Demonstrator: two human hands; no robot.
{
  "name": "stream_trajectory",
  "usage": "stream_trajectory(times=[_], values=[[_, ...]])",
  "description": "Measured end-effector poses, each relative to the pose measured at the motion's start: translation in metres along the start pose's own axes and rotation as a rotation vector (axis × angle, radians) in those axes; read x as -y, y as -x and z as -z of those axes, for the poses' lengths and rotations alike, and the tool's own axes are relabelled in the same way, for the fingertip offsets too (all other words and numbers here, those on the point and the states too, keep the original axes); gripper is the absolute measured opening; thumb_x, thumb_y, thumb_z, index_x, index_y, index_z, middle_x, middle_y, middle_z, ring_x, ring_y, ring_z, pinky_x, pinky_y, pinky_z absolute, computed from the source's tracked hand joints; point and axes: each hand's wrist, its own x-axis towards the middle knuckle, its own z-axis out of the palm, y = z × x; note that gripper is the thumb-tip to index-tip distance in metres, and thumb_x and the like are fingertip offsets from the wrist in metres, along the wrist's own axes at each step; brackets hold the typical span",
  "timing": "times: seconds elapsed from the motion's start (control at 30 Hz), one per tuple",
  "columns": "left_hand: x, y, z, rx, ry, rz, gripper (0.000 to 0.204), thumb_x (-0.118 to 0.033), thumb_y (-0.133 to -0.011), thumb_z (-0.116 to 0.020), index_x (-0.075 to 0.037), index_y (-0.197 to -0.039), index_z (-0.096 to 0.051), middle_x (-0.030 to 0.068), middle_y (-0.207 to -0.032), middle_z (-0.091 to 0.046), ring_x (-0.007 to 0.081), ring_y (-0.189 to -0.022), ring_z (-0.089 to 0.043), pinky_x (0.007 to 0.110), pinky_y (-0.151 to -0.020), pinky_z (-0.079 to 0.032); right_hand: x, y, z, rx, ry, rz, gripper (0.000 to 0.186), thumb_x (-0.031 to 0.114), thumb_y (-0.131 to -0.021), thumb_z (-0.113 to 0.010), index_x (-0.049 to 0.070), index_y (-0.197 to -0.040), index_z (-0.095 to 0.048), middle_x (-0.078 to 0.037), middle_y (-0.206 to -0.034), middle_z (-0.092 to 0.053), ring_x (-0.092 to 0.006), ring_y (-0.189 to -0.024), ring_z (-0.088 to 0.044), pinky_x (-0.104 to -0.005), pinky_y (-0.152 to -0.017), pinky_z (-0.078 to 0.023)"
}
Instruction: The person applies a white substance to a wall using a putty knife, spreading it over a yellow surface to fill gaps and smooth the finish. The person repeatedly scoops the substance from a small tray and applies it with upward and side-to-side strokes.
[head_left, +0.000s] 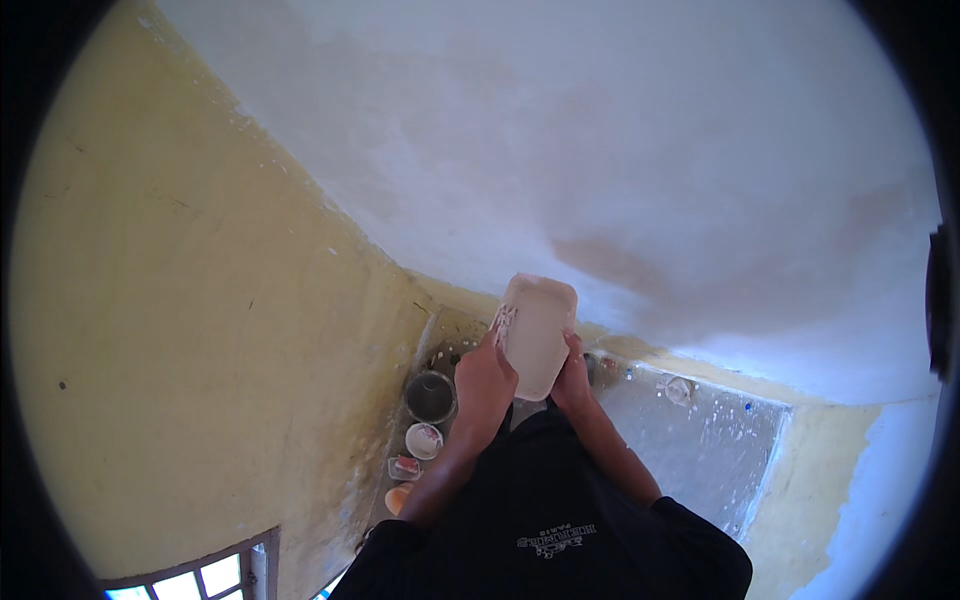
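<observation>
The left hand (485, 385) grasps a shallow, pale pan with cut-off corners (537, 345) by its left side; the right hand (572, 375) grips the same pan by its right side. The pan sits between the two hands, reaching beyond the fingertips, its open face toward the viewer. Whitish, lumpy residue clings to the rim just ahead of the left hand. The fingers under the pan are hidden, and whether its smooth inside holds a wet layer or a dried coating is hard to tell.

The only writing in sight is a small pale print (557, 540) on the black shirt (640, 550), between and below the two hands; no label can be made out on the containers.

Left of the left hand stands a dark bucket (431, 397); nearer the body are a white tub (424, 441), a clear container with something red inside (405, 468), and an orange-tan object (398, 497) partly covered by the left forearm. Beyond the right hand, a crumpled whitish lump (678, 390) lies on the splattered floor (650, 425). Ahead of both hands is a white-coated wall (600, 150) with a brownish patch; far to the left hand's side, a yellow wall (200, 260) and a window (200, 580) cut off below. A dark shape (938, 300) far right of the right hand is unclear.
</observation>
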Motion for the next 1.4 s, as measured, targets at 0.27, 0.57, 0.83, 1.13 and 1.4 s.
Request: stream_trajectory(times=[0.27, 0.57, 0.83, 1.13, 1.4], values=[[0.004, 0.006, -0.008, -0.032, 0.160, -0.036, 0.028, -0.006, -0.087, -0.054, 0.003, -0.112, -0.062, 0.0284, -0.083, -0.064, 0.0454, -0.081, -0.063, 0.049, -0.071, -0.049, 0.002, 0.004, -0.005, -0.021, 0.030, 0.010, 0.053, 0.043, -0.101, -0.041, 0.003, -0.135, -0.045, -0.012, -0.129, -0.057, -0.0241, -0.117, -0.057, -0.0391, -0.102, -0.045], [0.012, -0.002, -0.032, 0.050, 0.298, -0.026, 0.030, -0.007, -0.087, -0.053, 0.003, -0.115, -0.061, 0.0289, -0.090, -0.065, 0.0454, -0.085, -0.064, 0.051, -0.073, -0.050, 0.000, 0.004, -0.002, 0.089, -0.023, -0.013, 0.051, 0.039, -0.102, -0.040, 0.004, -0.138, -0.039, -0.014, -0.130, -0.054, -0.0256, -0.116, -0.057, -0.0407, -0.099, -0.048], [-0.002, -0.010, -0.010, 0.011, 0.394, 0.001, 0.022, -0.008, -0.088, -0.054, 0.004, -0.104, -0.062, 0.0283, -0.090, -0.065, 0.0431, -0.086, -0.065, 0.049, -0.073, -0.051, 0.004, 0.011, -0.006, 0.088, -0.052, -0.044, 0.053, 0.039, -0.102, -0.037, 0.002, -0.141, -0.037, -0.015, -0.132, -0.054, -0.0252, -0.117, -0.057, -0.0396, -0.101, -0.047], [-0.034, 0.004, 0.020, -0.075, -0.035, -0.092, 0.024, -0.006, -0.088, -0.053, 0.000, -0.110, -0.061, 0.0226, -0.077, -0.066, 0.0422, -0.073, -0.066, 0.051, -0.067, -0.052, 0.021, 0.023, -0.006, 0.067, 0.013, -0.078, 0.057, 0.045, -0.100, -0.037, 0.004, -0.140, -0.040, -0.013, -0.132, -0.055, -0.0246, -0.118, -0.056, -0.0389, -0.101, -0.046], [-0.019, -0.020, -0.005, 0.023, -0.185, -0.019, 0.033, -0.006, -0.084, -0.056, -0.002, -0.116, -0.059, 0.0225, -0.080, -0.067, 0.0405, -0.072, -0.067, 0.050, -0.067, -0.054, 0.003, 0.006, 0.000, 0.053, 0.017, -0.083, 0.049, 0.037, -0.102, -0.039, 0.004, -0.138, -0.040, -0.012, -0.129, -0.055, -0.0231, -0.118, -0.056, -0.0377, -0.100, -0.046]])
